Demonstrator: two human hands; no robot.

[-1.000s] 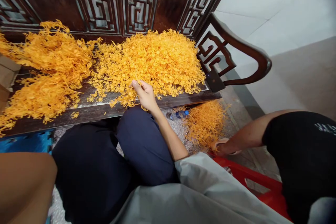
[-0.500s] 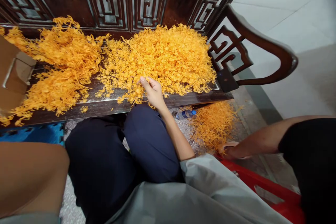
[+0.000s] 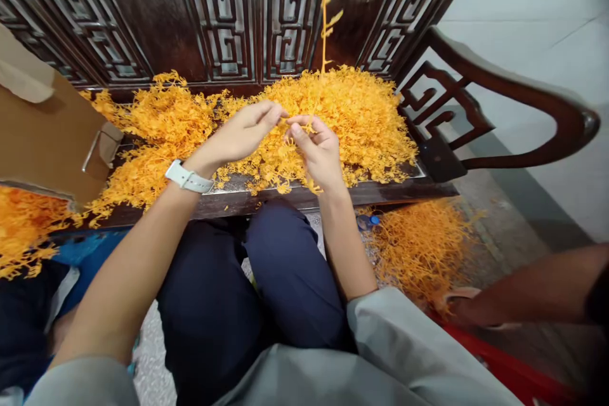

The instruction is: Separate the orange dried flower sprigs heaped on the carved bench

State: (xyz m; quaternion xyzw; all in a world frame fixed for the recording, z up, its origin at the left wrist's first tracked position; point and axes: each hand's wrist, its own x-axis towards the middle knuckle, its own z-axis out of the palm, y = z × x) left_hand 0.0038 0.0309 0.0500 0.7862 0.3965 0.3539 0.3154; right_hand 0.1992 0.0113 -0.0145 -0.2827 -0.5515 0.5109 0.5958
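Note:
Above the front of a heap of small orange plastic sprigs (image 3: 361,120), my two hands are close together. My left hand (image 3: 247,130), with a pale watch (image 3: 188,177) on its wrist, comes in from the left, thumb and fingertips pressed together; what is between them is too small to make out. Beside it, my right hand (image 3: 323,152) is closed around some orange plastic sprigs (image 3: 309,129), its fingers bent. A thin bare orange stem (image 3: 324,25) stands upright above the heap, before the dark carved backrest; whether it touches the heap I cannot tell.
A second orange pile (image 3: 166,117) lies left on the dark wooden bench (image 3: 295,196). A cardboard box (image 3: 52,127) stands at the left. Orange stems (image 3: 423,247) are heaped on the floor by a blue-capped bottle (image 3: 368,222). Another person's leg (image 3: 533,285) is at right.
My left hand has come in from the left to meet my right hand, which has risen slightly from the heap's front edge. The upright stem has appeared. The view has shifted left.

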